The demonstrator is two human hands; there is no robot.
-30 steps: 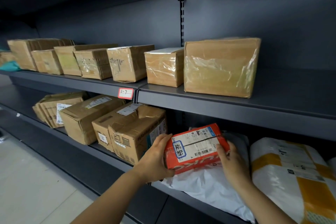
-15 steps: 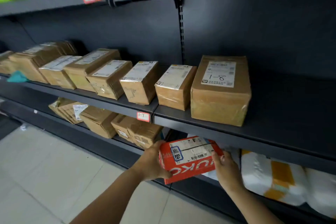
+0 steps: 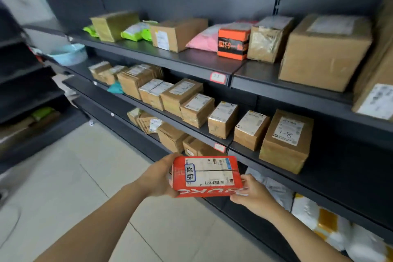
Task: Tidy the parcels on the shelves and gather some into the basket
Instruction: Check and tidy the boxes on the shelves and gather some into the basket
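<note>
Red box point(image 3: 205, 176) is off the rack point(image 3: 340, 172), held flat in the air in front of it with the label point(image 3: 209, 171) up. Left hand point(image 3: 157, 178) grips the left end, fingers curled round the edge. Right hand point(image 3: 253, 195) pinches the near right corner, fingers closed on it.

Handling, my read: light, stiff cardboard. Glossy print and tape, so a bit slick. Take it by the short ends or opposite corners, not the flat faces. One hand across the width would probably do. Not obviously fragile; contents unknown.

Behind, lowest level: white and yellow mail bags point(image 3: 323, 221). Soft plastic film, limp, slippery. They'd likely sag, so support from below.

Middle level: row of small cardboard boxes point(image 3: 222, 119), taped, paper labels on top, square edges, rigid. The end box point(image 3: 286, 140) is marked 1-8.

Top level: orange box point(image 3: 232, 43), pink bag point(image 3: 204, 40), green bags point(image 3: 136, 32), big brown carton point(image 3: 323, 53) with plain matte faces.

Far left of the rack: pale blue tub point(image 3: 68, 53), smooth plastic, rounded. Cannot tell if that's the basket. That end is blurred.
</note>
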